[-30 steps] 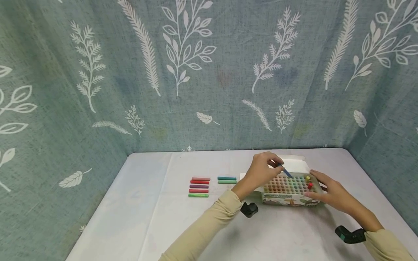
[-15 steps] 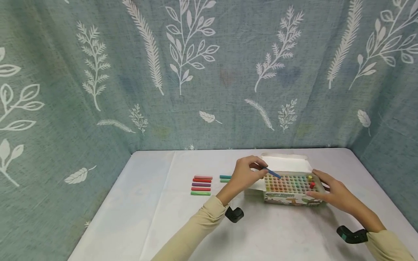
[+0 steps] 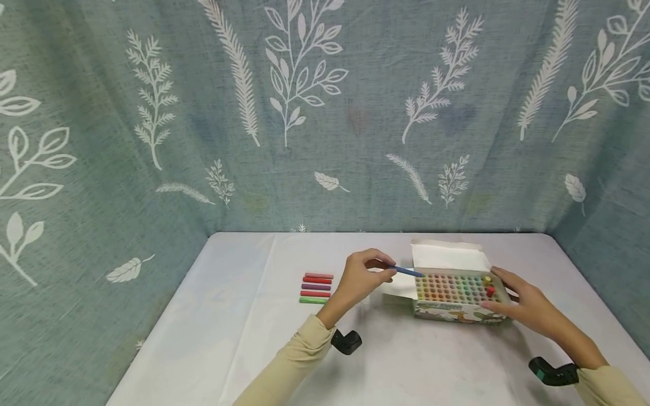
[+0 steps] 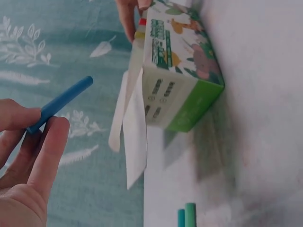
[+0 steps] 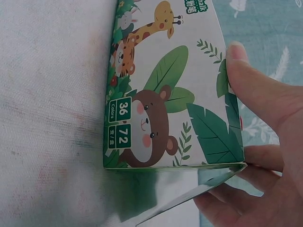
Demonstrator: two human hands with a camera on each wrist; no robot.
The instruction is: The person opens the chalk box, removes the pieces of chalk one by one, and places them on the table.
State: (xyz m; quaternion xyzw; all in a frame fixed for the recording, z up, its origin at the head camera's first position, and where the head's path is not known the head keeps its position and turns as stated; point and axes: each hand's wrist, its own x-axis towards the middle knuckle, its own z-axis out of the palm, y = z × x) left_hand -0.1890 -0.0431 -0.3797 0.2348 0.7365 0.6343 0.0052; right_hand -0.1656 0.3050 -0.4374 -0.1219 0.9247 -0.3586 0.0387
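Observation:
My left hand (image 3: 358,277) pinches a blue chalk stick (image 4: 66,101) between thumb and fingers, in the air left of the chalk box (image 3: 452,312). The box lies with its top flaps raised, showing rows of chalk ends in many colours. A yellow stick (image 3: 487,279) and a red stick (image 3: 490,291) poke up above the others at its right end. My right hand (image 3: 528,307) grips that end, thumb at the near top edge and fingers round the far side. In the right wrist view, the thumb (image 5: 236,52) touches the edge of the printed animal panel.
A column of loose chalk, with pink (image 3: 319,276), purple (image 3: 316,287) and green (image 3: 312,300) among it, lies left of my left hand. Teal (image 4: 181,218) and light green (image 4: 190,215) sticks lie nearer the box, hidden behind the hand in the head view. A curtain (image 3: 325,113) hangs behind.
My left hand has carried the blue chalk stick leftward from above the box to beside its left flap. The right hand keeps its grip on the box.

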